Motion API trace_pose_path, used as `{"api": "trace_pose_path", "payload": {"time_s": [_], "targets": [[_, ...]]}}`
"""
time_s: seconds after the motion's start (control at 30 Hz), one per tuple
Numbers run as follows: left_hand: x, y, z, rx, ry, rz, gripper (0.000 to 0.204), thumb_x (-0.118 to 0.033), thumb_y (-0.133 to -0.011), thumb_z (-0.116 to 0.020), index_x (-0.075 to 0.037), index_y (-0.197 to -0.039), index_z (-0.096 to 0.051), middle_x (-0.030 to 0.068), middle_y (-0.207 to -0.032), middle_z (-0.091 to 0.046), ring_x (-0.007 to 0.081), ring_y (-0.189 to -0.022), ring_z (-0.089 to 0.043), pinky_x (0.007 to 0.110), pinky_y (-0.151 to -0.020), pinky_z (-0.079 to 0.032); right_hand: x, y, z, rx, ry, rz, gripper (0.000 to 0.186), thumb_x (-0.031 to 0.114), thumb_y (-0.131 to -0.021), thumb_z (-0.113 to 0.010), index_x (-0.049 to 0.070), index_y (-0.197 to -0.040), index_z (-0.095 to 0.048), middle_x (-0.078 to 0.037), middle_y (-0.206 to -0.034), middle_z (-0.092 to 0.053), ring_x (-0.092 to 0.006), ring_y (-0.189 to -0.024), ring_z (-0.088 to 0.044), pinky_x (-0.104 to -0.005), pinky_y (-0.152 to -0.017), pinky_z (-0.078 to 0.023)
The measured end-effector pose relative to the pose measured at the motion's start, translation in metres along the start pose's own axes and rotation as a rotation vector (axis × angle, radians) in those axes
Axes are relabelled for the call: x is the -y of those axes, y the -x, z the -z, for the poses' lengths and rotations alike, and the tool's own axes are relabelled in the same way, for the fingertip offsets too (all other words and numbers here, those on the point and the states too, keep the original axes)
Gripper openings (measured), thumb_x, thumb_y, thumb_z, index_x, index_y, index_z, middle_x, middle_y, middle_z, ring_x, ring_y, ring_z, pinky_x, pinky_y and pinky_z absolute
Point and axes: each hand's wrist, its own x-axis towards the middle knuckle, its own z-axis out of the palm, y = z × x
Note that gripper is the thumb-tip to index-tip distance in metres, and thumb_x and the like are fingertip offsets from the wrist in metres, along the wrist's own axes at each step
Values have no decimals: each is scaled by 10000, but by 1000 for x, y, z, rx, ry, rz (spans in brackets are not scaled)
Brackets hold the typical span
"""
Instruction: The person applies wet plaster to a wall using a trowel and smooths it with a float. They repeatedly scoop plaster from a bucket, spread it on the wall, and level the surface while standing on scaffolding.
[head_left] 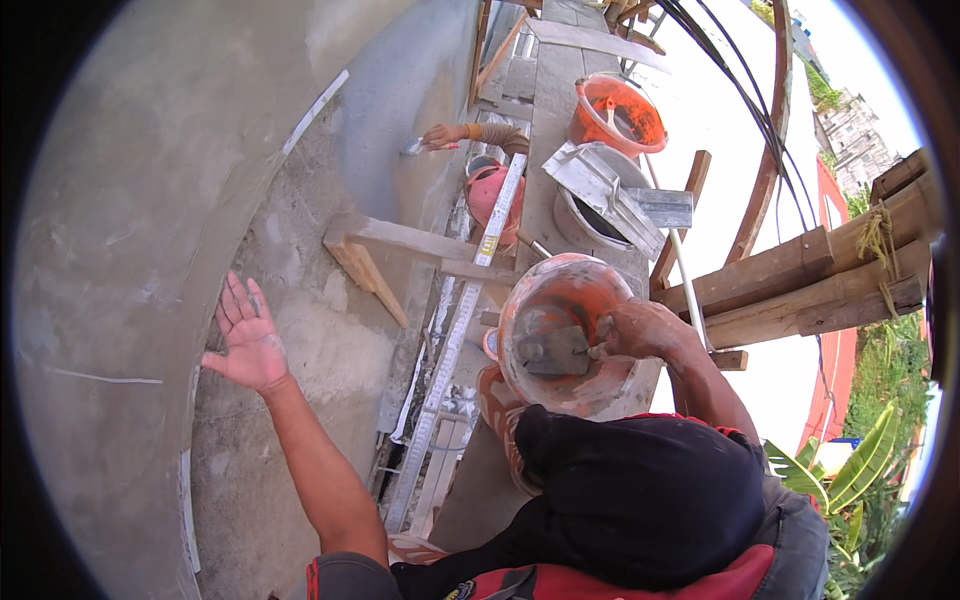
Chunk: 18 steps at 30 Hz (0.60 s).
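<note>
Trowel (558, 353), handle hidden behind right fingers (611, 334)

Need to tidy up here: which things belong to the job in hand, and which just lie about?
Seemingly in use:
- trowel, held in the right hand
- nearer orange bucket, trowel blade inside

Seemingly lying about:
- farther orange bucket
- grey tub
- flat-bladed tool

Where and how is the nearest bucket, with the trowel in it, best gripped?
Probably by the left rim of the bucket, with the left hand coming from the left. The mouth is round and open, and that edge shows uncovered, while the right hand, holding the trowel, reaches over the right edge. The left hand is spread open.
</note>
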Motion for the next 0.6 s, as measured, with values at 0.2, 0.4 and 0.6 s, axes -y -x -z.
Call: {"api": "trace_pose_path", "payload": {"time_s": [0.2,0.4,0.6], "targets": [[-17,4,7,-30,11,-31,1188,-906,-937,-282,57,-1632,-315,187,-1771,-205,357,-1658,-113,588,-1348,-50,-50,-94,38,-566,-902,-233,613,545,-1058,-609,119,-1496,-560,-134,-928,-688,-135,-721,-677,-300,-618,-563],[3,-3,-5,-251,-18,-98,1180,-890,-934,-349,44,-1653,-271,179,-1776,-197,343,-1659,-129,590,-1348,-45,-93,-169,54,-455,-1446,-331,729,625,-1081,-507,262,-1655,-240,-176,-1098,-652,-189,-725,-675,-317,-581,-593],[-11,6,4,-82,33,-42,1118,-858,-951,-382,57,-1593,-403,195,-1742,-297,360,-1656,-139,577,-1350,-52,-93,-214,50,-586,-1746,-360,624,554,-1101,-518,230,-1578,-278,-228,-1088,-644,-224,-729,-675,-309,-561,-592]]}}
